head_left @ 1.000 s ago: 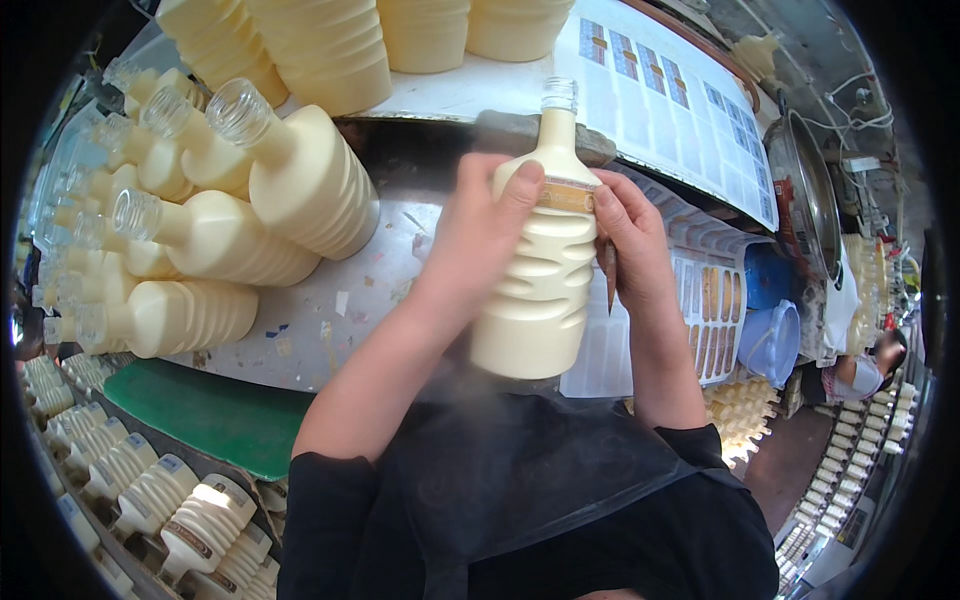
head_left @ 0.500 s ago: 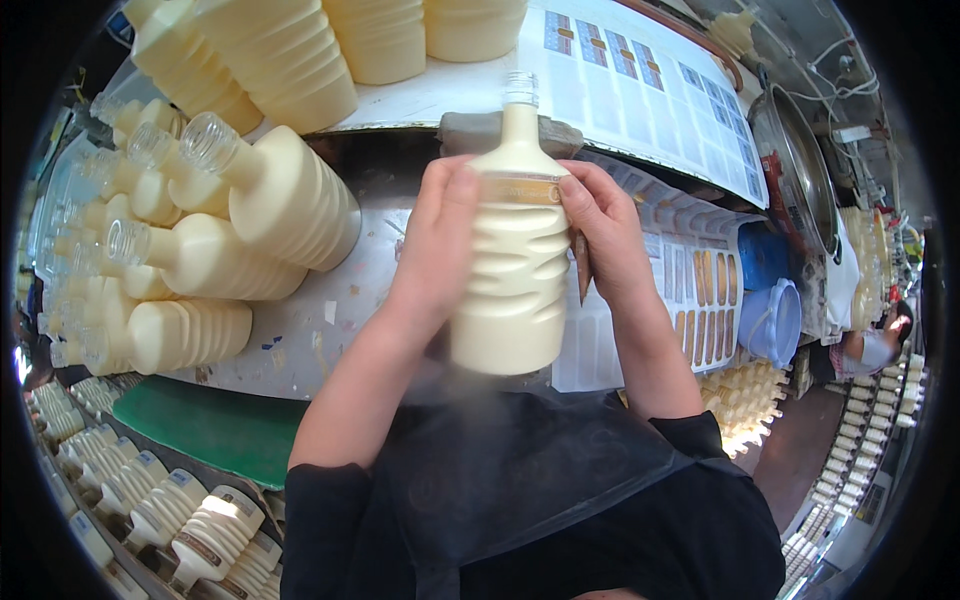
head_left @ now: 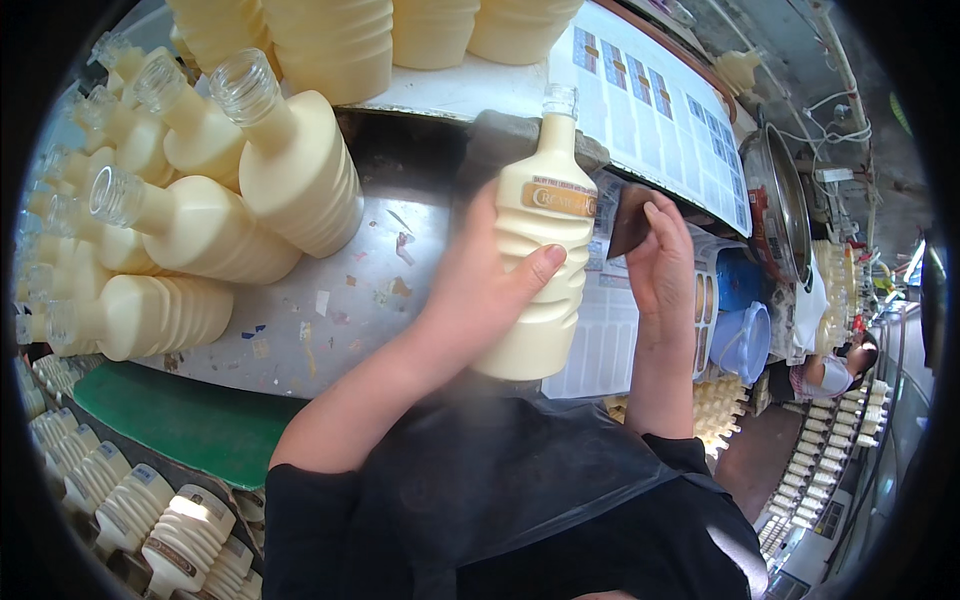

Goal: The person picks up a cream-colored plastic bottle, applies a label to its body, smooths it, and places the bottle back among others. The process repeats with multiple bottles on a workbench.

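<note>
Head view: a cream-coloured bottle [head_left: 555,228] with a brown-and-gold label [head_left: 557,198] was held at the centre of the frame, its neck pointed toward the upper edge; it was clasped from its left side by the left hand [head_left: 488,275], the thumb laid across the front, though the placing of the other fingers behind it could not be told; just to the right and apart from the bottle, a thin brown piece [head_left: 628,222] was pinched between the thumb and bent fingers of the right hand [head_left: 662,255]. More cream bottles [head_left: 205,235] were crowded at the left of the frame, some tipped over one another; a grey tabletop [head_left: 370,285] flecked with scraps was seen beside them; at upper right, label sheets [head_left: 650,120] were spread on a raised surface, with a round metal pan [head_left: 785,190] and a pale blue bucket [head_left: 740,345] farther right; a green pad [head_left: 180,415] was seen at lower left, above further labelled bottles [head_left: 190,535].
</note>
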Motion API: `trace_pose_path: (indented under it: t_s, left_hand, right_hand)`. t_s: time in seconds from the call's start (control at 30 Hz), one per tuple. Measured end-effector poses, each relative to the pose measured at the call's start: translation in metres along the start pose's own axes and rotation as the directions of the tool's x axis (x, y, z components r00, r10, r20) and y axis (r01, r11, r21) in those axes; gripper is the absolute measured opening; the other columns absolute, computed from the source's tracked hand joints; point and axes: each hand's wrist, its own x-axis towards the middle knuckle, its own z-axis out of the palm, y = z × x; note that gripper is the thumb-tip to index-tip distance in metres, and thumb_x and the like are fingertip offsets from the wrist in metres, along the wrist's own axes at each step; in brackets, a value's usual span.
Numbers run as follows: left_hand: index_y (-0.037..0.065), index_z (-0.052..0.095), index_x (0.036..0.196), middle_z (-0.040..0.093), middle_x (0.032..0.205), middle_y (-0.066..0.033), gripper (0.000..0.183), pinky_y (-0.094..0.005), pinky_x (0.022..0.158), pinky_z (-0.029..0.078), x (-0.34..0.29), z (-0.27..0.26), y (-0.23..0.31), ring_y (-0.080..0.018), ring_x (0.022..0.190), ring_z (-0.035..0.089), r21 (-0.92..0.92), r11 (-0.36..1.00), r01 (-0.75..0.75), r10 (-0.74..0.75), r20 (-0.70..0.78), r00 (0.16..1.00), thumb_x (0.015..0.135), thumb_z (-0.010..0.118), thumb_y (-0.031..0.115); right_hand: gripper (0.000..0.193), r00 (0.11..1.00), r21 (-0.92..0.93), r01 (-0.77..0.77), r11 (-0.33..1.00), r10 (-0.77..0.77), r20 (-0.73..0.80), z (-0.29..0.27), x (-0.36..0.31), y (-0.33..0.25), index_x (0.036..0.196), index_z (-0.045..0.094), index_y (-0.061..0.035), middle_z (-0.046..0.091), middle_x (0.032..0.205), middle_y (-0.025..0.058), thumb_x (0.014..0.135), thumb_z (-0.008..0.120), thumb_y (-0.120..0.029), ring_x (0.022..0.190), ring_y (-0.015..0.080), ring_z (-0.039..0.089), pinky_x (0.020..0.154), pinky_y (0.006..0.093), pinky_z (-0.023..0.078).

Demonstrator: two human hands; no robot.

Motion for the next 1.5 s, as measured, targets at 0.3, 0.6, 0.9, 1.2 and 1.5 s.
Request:
trace_pose_path:
  t_s: [0.3, 0.6, 0.9, 1.2, 1.5]
  left_hand:
    - [0.002, 0.028, 0.156, 0.055, 0.142, -0.0165, 0.077, -0.0378, 0.109, 0.045, 0.001, 0.004, -0.003, -0.024, 0.129, 0.055, 0.03, 0.999, -0.015, 0.017, -0.05, 0.999, 0.096, 0.072, 0.02]
    - [0.005, 0.047, 0.138, 0.061, 0.126, -0.009, 0.049, -0.0324, 0.096, 0.05, 0.031, -0.013, 0.013, -0.0143, 0.11, 0.061, -0.243, 0.966, 0.085, -0.103, -0.06, 0.993, 0.109, 0.047, 0.044]
    - [0.001, 0.052, 0.136, 0.064, 0.123, -0.01, 0.048, -0.0323, 0.1, 0.05, 0.033, -0.007, 0.007, -0.0145, 0.112, 0.061, 0.057, 0.998, -0.006, 0.011, -0.087, 0.996, 0.114, 0.037, 0.041]
    - [0.001, 0.055, 0.128, 0.065, 0.119, -0.0101, 0.053, -0.0313, 0.099, 0.048, 0.033, -0.008, 0.018, -0.0142, 0.109, 0.06, -0.281, 0.953, 0.112, -0.138, -0.072, 0.988, 0.111, 0.043, 0.049]
    - [0.002, 0.056, 0.129, 0.065, 0.115, -0.0085, 0.048, -0.0303, 0.097, 0.047, 0.039, -0.009, 0.007, -0.0124, 0.107, 0.058, 0.112, 0.994, 0.001, 0.01, -0.095, 0.995, 0.111, 0.047, 0.045]
  right_hand:
    - [0.037, 0.482, -0.476, 0.863, 0.17, -0.561, 0.673, 0.045, -0.067, -0.003, 0.112, 0.067, -0.0003, 0.072, 0.116, 0.0161, 0.079, 0.077, 0.013, 0.11, 0.0225, 0.069, 0.096, 0.0327, 0.054]
    - [0.028, 0.958, -0.457, 0.269, 0.848, -0.186, 0.219, 0.046, -0.03, -0.03, 0.119, 0.069, -0.0019, 0.066, 0.091, 0.0015, 0.104, 0.059, -0.024, 0.085, 0.0092, 0.061, 0.078, 0.0247, 0.05]
    - [0.048, 0.963, -0.647, 0.238, 0.724, -0.088, 0.256, 0.051, -0.013, -0.007, 0.117, 0.072, -0.0048, 0.067, 0.076, 0.0123, 0.089, 0.073, -0.044, 0.071, 0.022, 0.066, 0.07, 0.0363, 0.052]
    - [0.047, 0.968, -0.615, 0.21, 0.76, -0.074, 0.239, 0.054, -0.015, -0.008, 0.117, 0.072, -0.0048, 0.06, 0.07, 0.005, 0.088, 0.075, -0.042, 0.067, 0.0147, 0.057, 0.065, 0.0317, 0.048]
    - [0.045, 0.967, -0.637, 0.224, 0.737, -0.088, 0.238, 0.054, -0.016, -0.01, 0.115, 0.073, -0.0049, 0.056, 0.067, 0.0023, 0.088, 0.074, -0.042, 0.063, 0.0116, 0.053, 0.061, 0.0305, 0.044]
